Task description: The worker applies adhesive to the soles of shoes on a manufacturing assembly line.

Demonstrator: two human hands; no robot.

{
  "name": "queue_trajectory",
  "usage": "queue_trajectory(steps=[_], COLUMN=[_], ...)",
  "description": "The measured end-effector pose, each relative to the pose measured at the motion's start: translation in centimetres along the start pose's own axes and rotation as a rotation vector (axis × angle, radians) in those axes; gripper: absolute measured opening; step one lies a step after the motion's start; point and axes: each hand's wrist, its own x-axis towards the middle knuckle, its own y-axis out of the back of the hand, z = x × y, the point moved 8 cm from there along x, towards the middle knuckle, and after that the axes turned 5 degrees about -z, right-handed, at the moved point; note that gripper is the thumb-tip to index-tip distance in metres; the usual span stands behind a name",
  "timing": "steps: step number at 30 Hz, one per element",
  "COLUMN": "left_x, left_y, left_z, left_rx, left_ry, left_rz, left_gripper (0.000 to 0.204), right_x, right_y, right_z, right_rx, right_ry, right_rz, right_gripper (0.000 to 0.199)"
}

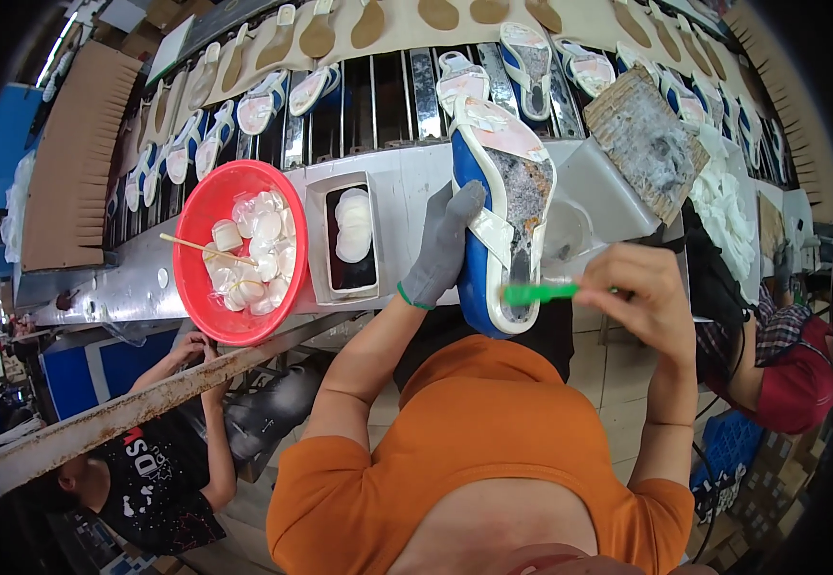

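Observation:
My left hand (443, 240), in a grey glove, is closed around the side of a white-strapped sandal (495, 230) with a blue body. Its sole points up toward the far side, and the heel end is near my chest. Dark, rough grey patches show on its footbed. My bare right hand (644, 292) pinches the handle of a small green brush (548, 292). The brush's head lies over the heel area of the footbed; whether its bristles touch the surface is hard to tell.
A red basin (186, 273) holds white round pads and a thin stick. Beside it stands a box (315, 230) with white discs. To the right are a grey tray (617, 213) and a stained board (651, 144). Sandals line a slatted conveyor (368, 105) beyond. Co-workers sit on both sides.

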Motion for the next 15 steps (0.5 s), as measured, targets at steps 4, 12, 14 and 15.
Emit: queue_trajectory(steps=[4, 12, 14, 15], left_x=[0.4, 0.2, 0.1, 0.1], left_y=[0.1, -0.4, -0.5, -0.6], left_z=[0.3, 0.9, 1.1, 1.2], left_rx=[0.053, 0.004, 0.0, 0.016], left_ry=[-0.012, -0.042, -0.06, -0.055], left_rz=[-0.025, -0.027, -0.025, -0.02], left_gripper=[0.06, 0.058, 0.058, 0.058], right_x=[0.2, 0.4, 0.3, 0.4], right_y=[0.2, 0.8, 0.7, 0.7], right_z=[0.3, 0.6, 0.5, 0.3], right_rx=[0.035, 0.04, 0.046, 0.075], right_ry=[-0.046, -0.062, -0.057, -0.035], right_rz=[0.031, 0.093, 0.067, 0.062], right_gripper=[0.012, 0.011, 0.012, 0.013])
